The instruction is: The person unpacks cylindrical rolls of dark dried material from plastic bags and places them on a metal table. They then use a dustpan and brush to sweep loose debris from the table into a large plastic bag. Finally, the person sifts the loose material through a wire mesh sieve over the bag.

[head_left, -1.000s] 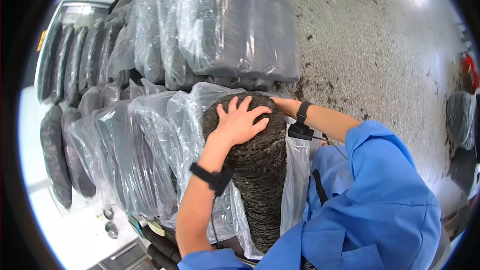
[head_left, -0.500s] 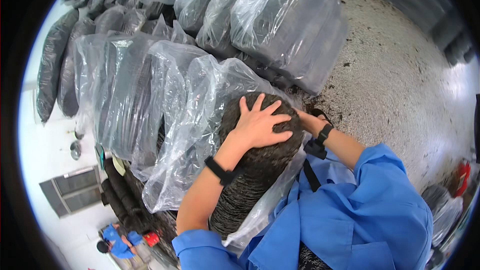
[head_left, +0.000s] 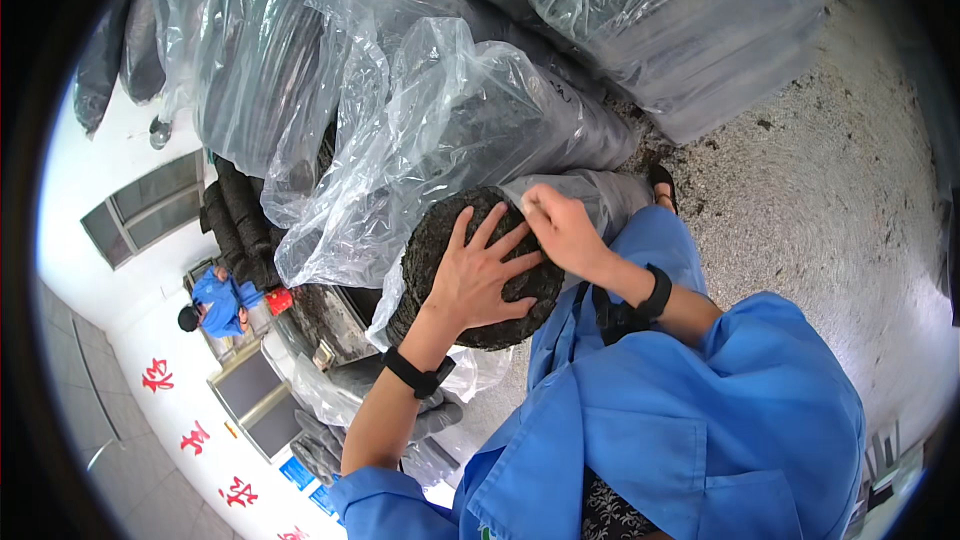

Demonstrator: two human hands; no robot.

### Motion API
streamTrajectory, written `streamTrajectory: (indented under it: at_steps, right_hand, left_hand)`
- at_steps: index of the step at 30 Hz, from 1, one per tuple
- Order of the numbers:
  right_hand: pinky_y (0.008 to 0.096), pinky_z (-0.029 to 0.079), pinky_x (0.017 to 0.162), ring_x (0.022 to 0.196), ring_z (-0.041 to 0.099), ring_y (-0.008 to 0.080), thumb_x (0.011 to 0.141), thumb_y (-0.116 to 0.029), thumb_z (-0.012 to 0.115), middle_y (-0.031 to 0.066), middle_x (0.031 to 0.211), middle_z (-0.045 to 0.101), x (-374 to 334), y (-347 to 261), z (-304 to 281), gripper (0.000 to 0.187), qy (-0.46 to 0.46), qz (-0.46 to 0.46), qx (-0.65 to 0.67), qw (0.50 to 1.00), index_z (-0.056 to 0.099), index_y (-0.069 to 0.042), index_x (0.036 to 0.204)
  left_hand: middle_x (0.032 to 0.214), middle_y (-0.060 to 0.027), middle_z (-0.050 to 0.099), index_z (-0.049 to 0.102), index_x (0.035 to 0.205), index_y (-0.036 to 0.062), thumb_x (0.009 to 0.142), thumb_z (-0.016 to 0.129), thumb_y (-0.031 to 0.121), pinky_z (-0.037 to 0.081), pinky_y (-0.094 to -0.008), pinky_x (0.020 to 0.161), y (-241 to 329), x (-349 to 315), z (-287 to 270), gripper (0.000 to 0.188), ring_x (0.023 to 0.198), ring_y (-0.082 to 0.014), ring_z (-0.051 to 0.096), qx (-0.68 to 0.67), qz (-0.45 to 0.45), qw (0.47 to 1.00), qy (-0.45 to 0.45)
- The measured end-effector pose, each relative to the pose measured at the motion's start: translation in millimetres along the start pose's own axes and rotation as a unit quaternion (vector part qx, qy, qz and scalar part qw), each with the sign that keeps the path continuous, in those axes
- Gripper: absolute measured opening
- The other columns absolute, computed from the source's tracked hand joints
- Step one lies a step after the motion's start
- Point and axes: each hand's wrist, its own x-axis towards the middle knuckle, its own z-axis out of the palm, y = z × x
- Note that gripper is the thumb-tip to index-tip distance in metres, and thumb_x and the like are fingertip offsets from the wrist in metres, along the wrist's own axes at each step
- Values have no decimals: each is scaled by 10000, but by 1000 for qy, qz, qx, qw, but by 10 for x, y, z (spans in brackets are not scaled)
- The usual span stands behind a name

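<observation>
Pressing left hand [head_left: 478, 278] spread flat on dark stack [head_left: 480, 275], right hand [head_left: 565, 230] pinching plastic bag [head_left: 590, 195] edge

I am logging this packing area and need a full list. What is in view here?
dark roll: one, black-brown, centre, its end under the left hand
clear bag: one, see-through, round the dark roll
filled bags: several, clear over dark contents, stacked across the top
concrete floor: grey, right side
other person: one, in blue, far left
left hand: flat on the dark roll's end, black wristband
right hand: pinching the clear bag's edge, black wristband
blue jacket: worn, bottom right
</observation>
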Motion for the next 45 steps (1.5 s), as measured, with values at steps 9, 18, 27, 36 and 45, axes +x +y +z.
streamTrajectory:
  at_steps: [9,18,27,36,45]
  right_hand:
    - [463,397,523,615,561,412,896,-40,471,200,650,538,-349,-299,145,119,-103,-50,25,993,422,-46,1005]
    - [480,418,578,673,575,395,826,-7,493,175,702,562,-385,-497,379,162,-191,-108,82,972,414,-45,962]
    - [413,428,449,561,582,324,756,-70,588,117,681,548,-564,-606,611,299,-326,-222,40,918,442,-31,1014]
    - [370,430,480,554,584,311,811,-8,580,106,712,568,-294,-694,580,225,-210,-183,154,948,468,-32,1004]
    - [310,332,388,449,479,175,720,30,623,32,587,436,-208,-733,915,162,-181,-267,135,937,491,-62,738]
  left_hand:
    - [1306,-42,506,579,1224,226,742,570,485,122,-538,1119,144,69,340,547,1337,-323,293,14,-11,999,-49]
    - [1226,-68,509,648,1066,178,772,585,292,240,-587,1028,126,172,796,322,1284,-383,315,-40,16,999,-8]
    - [957,-200,532,611,1029,29,726,616,46,400,-422,812,646,841,2024,303,959,-393,473,-541,-228,785,200]
    - [1260,-134,541,600,1175,79,842,509,245,296,-419,1056,145,489,1212,383,1261,-336,393,10,100,990,-96]
    - [1381,-77,413,545,1205,347,780,547,298,349,-642,923,-318,-270,718,427,1299,-307,341,-58,92,993,54]
